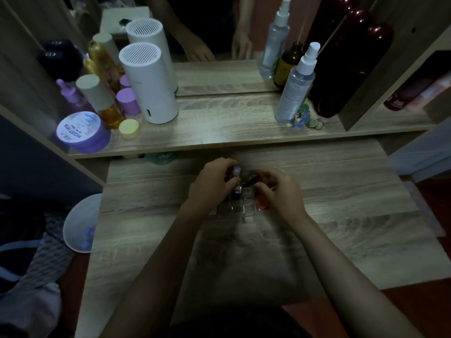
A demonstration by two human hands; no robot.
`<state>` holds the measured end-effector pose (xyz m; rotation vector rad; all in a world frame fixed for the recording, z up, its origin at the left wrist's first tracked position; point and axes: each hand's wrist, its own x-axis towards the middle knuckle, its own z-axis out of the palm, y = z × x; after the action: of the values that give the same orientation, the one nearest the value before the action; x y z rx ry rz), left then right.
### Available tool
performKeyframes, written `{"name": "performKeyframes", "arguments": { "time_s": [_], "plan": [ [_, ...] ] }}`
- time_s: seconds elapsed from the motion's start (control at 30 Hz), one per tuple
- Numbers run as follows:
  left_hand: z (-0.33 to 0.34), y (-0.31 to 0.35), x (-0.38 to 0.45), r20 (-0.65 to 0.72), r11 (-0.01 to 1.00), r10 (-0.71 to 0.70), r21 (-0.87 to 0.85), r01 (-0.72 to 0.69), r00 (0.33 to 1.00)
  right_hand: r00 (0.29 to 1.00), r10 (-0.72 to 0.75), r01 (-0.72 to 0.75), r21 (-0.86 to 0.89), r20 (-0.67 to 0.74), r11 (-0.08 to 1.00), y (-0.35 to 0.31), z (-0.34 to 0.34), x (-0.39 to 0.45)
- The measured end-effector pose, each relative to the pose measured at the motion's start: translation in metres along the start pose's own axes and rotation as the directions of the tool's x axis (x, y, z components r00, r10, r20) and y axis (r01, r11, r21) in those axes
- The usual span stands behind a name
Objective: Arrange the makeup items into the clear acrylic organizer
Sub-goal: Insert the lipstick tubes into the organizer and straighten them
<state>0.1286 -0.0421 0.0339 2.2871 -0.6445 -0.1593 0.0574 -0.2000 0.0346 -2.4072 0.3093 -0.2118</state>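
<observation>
In the middle of the frame, 2 bare hands meet over a clear acrylic organizer (pixel 240 208) that sits on the wooden tabletop (pixel 341 215). The room is dim, so the small things are hard to see. The left hand (pixel 212 184) has its fingers closed around a small bottle with a clear round cap (pixel 236 171), and the bottle stands upright over the back of the organizer. The right hand (pixel 280 191) is curled, with its fingers pinched on a dark thin makeup item (pixel 251 181) that leans toward the left hand. Just under the right hand, something red-orange (pixel 263 203) shows inside the right side of the organizer. The front squares of the organizer look clear. I cannot tell which square the bottle is in. Higher in the frame a wooden shelf (pixel 219 128) runs across, with a mirror (pixel 214 45) behind it. On the left of the shelf stand a tall white cylinder with a slotted top (pixel 148 86), a purple tub with a white lid (pixel 81 132), a small yellow-lidded jar (pixel 129 128), an amber bottle with a pale cap (pixel 102 101) and a purple dropper bottle (pixel 70 93). On the right of the shelf stands a clear spray bottle (pixel 296 86), beside a tall dark red bottle (pixel 346 69). At the lower left, below the tabletop, is a round white bin (pixel 80 225).
</observation>
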Motion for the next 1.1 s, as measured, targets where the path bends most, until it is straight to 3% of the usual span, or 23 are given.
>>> {"name": "performKeyframes", "arguments": {
  "time_s": [0.3, 0.8, 1.1],
  "plan": [
    [0.004, 0.002, 0.005, -0.056, 1.0, -0.007, -0.025, 0.005, 0.998, 0.994, -0.077, 0.077, -0.007, -0.081, 0.997, -0.013, 0.006, 0.017],
    [0.008, 0.001, 0.001, -0.055, 1.0, 0.019, -0.015, -0.02, 0.998, 0.999, -0.049, 0.049, -0.039, 0.002, 0.998, -0.01, 0.013, 0.014],
    [-0.008, 0.001, -0.004, -0.097, 0.996, -0.012, -0.087, 0.003, 0.995, 0.994, -0.058, 0.057, -0.007, -0.096, 0.998, -0.009, 0.008, 0.009]
  ]
}}
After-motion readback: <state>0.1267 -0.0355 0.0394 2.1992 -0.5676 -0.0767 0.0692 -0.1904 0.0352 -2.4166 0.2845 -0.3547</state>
